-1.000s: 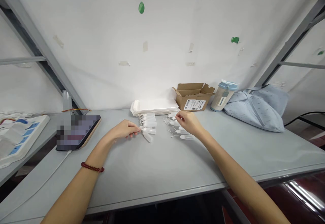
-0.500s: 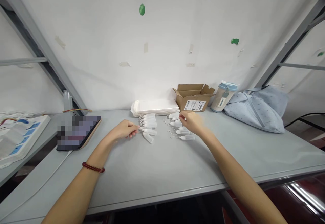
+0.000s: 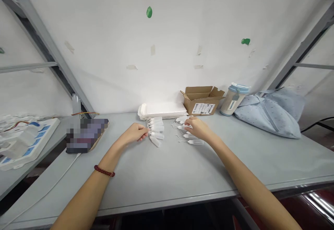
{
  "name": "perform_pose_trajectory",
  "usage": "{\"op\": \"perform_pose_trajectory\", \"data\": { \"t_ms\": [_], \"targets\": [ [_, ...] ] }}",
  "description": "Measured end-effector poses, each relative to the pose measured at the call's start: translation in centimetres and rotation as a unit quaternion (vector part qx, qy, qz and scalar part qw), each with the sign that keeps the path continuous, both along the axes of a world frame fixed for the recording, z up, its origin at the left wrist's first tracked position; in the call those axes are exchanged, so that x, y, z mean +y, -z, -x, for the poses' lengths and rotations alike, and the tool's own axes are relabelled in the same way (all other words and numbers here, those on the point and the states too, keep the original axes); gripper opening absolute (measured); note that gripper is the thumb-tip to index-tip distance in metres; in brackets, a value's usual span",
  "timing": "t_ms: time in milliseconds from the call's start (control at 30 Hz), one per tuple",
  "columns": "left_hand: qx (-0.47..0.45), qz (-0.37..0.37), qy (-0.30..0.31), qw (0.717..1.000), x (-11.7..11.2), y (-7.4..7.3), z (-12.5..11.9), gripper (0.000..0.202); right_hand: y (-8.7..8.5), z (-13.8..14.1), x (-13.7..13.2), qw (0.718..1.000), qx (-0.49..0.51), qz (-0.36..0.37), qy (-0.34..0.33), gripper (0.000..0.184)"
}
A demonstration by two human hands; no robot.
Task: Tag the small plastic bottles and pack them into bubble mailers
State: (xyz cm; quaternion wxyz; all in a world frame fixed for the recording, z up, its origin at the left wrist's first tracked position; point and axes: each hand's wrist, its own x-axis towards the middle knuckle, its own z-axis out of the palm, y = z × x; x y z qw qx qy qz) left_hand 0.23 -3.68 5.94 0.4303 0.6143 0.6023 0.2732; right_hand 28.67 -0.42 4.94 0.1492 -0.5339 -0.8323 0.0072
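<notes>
My left hand (image 3: 137,132) is closed in a pinch at the string end of a fanned group of small translucent white tags (image 3: 158,128), whose bodies point to the right. My right hand (image 3: 198,127) is over a second group of these tags (image 3: 195,141), thumb and forefinger bent around one in the middle of the row. Thin loose strings stick out to the left of this group. My fingers cover part of several tags. Directly behind the left group lies a stack of flat white sheets or sleeves (image 3: 167,109).
An open cardboard box (image 3: 203,107) with a label stands behind the right group. Beside it are a blue-lidded cup (image 3: 232,99) and a light blue cloth bag (image 3: 268,115). A phone (image 3: 87,136) with a white cable and a power strip (image 3: 33,143) are on the left.
My right hand has come slightly down along the right group, and its thumb and forefinger are now around a tag. My left hand keeps its pinch. The view has shifted a little.
</notes>
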Motion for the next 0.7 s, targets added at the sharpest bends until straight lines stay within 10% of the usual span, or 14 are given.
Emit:
{"op": "perform_pose_trajectory", "data": {
  "t_ms": [700],
  "targets": [
    [0.012, -0.020, 0.026, 0.999, -0.1, 0.6, -1.1, 0.027, 1.6, 0.5, 0.4, 0.999, 0.000, -0.002, -0.033, 0.008]
  ]
}}
